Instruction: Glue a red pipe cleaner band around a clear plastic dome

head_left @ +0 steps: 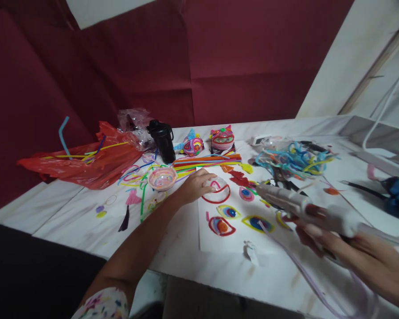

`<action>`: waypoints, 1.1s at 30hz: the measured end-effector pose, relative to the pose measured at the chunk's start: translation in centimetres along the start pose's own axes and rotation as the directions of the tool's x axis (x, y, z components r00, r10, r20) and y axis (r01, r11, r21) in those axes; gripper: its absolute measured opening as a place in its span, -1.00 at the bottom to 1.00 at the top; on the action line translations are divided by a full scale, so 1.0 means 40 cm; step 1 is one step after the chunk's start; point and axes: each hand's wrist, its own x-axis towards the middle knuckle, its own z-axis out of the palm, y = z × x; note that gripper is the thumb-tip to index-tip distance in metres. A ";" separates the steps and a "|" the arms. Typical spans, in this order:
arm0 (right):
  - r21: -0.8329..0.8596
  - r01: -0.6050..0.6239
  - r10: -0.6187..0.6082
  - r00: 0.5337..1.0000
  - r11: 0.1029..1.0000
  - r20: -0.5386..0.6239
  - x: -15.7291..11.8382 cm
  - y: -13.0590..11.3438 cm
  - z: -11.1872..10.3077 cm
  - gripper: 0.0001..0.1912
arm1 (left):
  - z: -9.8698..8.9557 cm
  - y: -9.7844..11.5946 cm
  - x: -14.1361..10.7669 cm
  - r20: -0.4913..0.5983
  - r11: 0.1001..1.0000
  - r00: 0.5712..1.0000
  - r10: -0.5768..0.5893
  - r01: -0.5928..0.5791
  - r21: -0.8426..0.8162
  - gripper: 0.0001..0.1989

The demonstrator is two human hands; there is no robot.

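Note:
My left hand (197, 186) has its fingers curled over the edge of a clear plastic dome (219, 188) with a red pipe-cleaner rim, on a white sheet of paper (208, 243). My right hand (339, 243), smeared by motion, is wrapped round a white hot glue gun (306, 208) whose nozzle points left toward the paper. Below the dome lie several eye shapes made of coiled pipe cleaners, among them a red-rimmed eye (222, 226) and a yellow-rimmed blue eye (257, 223). A lilac strip (295, 263) runs from the paper toward the lower right.
A red plastic bag (86, 161), a black bottle (162, 141) and a pink bowl (162, 178) stand at left. Behind are two colourful crafted figures (222, 138) and a bundle of pipe cleaners (208, 161). At right are tangled pipe cleaners (295, 159) and a dark cable (362, 188).

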 end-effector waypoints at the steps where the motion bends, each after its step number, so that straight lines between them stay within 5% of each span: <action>1: 0.049 -0.036 0.033 0.997 0.998 0.073 0.016 -0.018 0.014 -0.38 | -0.001 -0.008 -0.002 0.017 1.000 1.000 0.025 -0.025 -0.002 -0.62; 9: 0.285 0.001 -0.089 0.951 0.958 0.297 0.098 -0.096 0.066 -0.43 | 0.014 -0.046 0.001 0.045 0.999 0.998 0.035 -0.034 -0.021 -0.68; 21: 0.404 -0.112 -0.094 0.885 0.908 0.456 0.140 -0.090 0.093 -0.45 | 0.020 -0.051 -0.003 0.007 0.998 0.999 0.038 -0.038 -0.056 -0.72; 33: 0.414 -0.066 -0.094 0.931 0.908 0.353 0.155 -0.132 0.098 -0.50 | 0.041 -0.074 -0.007 -0.073 0.997 0.996 0.057 -0.060 -0.046 -0.73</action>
